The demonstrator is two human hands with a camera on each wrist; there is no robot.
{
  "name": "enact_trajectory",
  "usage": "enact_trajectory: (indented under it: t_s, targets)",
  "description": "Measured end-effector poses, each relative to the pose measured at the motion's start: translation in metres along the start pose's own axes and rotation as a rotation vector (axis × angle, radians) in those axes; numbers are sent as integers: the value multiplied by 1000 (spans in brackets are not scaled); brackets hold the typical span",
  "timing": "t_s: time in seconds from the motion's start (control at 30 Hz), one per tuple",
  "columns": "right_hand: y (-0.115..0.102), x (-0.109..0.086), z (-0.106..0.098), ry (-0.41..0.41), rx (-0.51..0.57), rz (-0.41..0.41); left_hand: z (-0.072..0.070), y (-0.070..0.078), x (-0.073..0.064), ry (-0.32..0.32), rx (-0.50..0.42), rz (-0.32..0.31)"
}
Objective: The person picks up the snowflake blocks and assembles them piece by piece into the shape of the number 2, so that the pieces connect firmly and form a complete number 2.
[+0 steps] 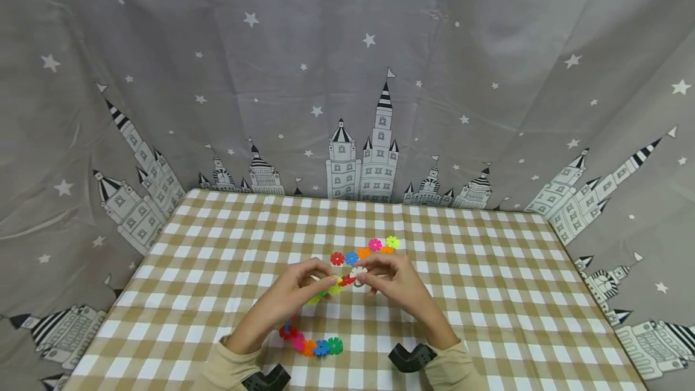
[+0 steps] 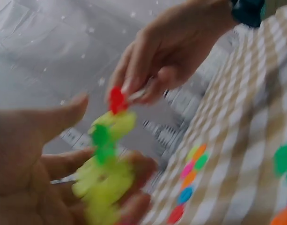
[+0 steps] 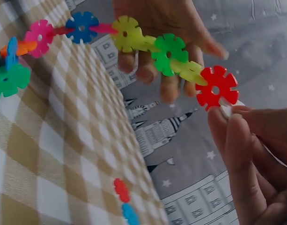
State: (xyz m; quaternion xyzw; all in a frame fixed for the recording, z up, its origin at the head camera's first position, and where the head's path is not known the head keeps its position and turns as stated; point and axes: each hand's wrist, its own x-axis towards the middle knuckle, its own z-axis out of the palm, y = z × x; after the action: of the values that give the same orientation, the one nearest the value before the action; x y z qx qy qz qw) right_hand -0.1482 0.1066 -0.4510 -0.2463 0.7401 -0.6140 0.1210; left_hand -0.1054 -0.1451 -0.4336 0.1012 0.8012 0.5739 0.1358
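Observation:
My right hand (image 1: 399, 285) pinches a white notched snowflake disc (image 1: 358, 271) between thumb and fingers. In the right wrist view this disc's white edge (image 3: 225, 108) meets the rim of a red disc (image 3: 207, 80), the upper end of a chain of interlocked discs. Yellow, green (image 3: 161, 47), blue (image 3: 77, 28) and pink discs follow along it. My left hand (image 1: 298, 288) has its thumb apart from the chain, with relaxed fingers (image 2: 138, 168) behind the yellow and green links. The chain's lower part curves down to a green disc (image 1: 335, 346) over the table.
Beyond the hands, several loose discs lie in a row on the checked tablecloth (image 1: 217, 246), among them red (image 1: 337, 262), blue (image 1: 352, 260), pink (image 1: 375, 248) and yellow (image 1: 392, 245). A grey curtain (image 1: 347, 29) printed with castles hangs behind the table.

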Motion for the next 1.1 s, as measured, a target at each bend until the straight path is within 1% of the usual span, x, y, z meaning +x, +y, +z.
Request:
enact_trajectory:
  t_s: [0.07,0.13,0.17,0.23,0.27,0.33,0.37,0.4,0.47,0.53,0.57,0.67,0.73,0.77,0.83,0.9,0.97,1.03,1.1]
  targets:
    - [5,1,-2,-3,42,43,-7,-3,-1,-9,92,-31]
    - [10,1,-5,18,88,80,-16,-7,-4,-25,197,-88]
    - [12,1,-7,32,109,97,-20,-9,-5,-43,229,-121]
    - [16,0,-10,69,140,128,-27,-15,-7,-102,277,-162]
    - [17,-1,-12,88,153,142,-30,-19,-8,-134,281,-179]
    - [20,-3,-13,131,173,177,-34,-25,-8,-192,228,-199]
    - [21,-4,-14,152,183,199,-35,-29,-6,-217,189,-197]
    - [23,-5,-14,173,189,225,-36,-32,-5,-234,148,-195]
    - [26,-6,-14,207,205,281,-36,-37,-3,-244,77,-197]
    - [31,-7,-13,234,212,334,-36,-41,-2,-229,43,-177]
    - [33,-8,-13,243,212,355,-37,-42,-1,-207,42,-163]
    - [39,-12,-15,240,202,409,-38,-44,1,-99,61,-123]
    - [43,-16,-18,192,193,428,-38,-43,3,-7,79,-102]
    - [46,-17,-19,150,192,440,-39,-43,5,34,93,-96]
    - [50,-20,-20,34,186,458,-40,-41,7,97,120,-89]
    - [55,-22,-19,-93,178,459,-40,-40,10,136,171,-84]
    - [59,-24,-14,-194,178,457,-40,-40,14,158,227,-86]
    - [60,-25,-6,-256,196,460,-40,-42,18,170,286,-88]
    - [61,-26,2,-288,235,472,-39,-44,24,170,320,-90]
